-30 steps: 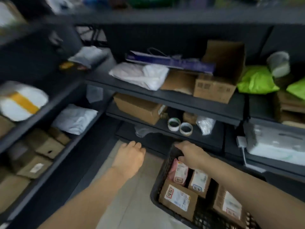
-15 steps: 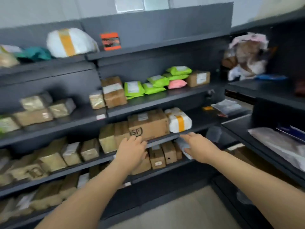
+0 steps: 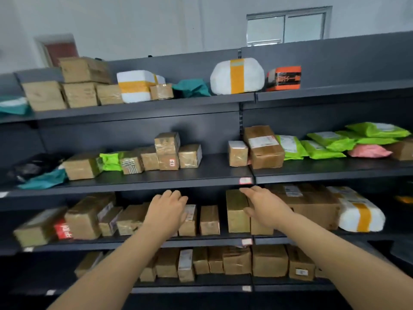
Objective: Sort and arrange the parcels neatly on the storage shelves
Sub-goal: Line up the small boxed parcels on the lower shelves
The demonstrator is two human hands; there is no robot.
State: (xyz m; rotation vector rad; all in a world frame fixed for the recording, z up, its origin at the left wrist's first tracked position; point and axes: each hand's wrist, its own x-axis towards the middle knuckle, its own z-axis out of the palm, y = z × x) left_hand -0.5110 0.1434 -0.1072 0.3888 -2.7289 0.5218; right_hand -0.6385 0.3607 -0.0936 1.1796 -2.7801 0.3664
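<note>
L hand [image 3: 166,211] and R hand [image 3: 266,206] both reach toward 3rd shelf [image 3: 212,240], fingers released, grasping nothing. L hand is in front of small brown parcel [image 3: 209,220]. R hand is just beside tall brown parcel [image 3: 235,211]; contact: cannot tell.

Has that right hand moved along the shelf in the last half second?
Yes, leftward. The right hand was just below the white yellow-taped parcel; now it is beyond the large carton, at a tall brown box.
</note>
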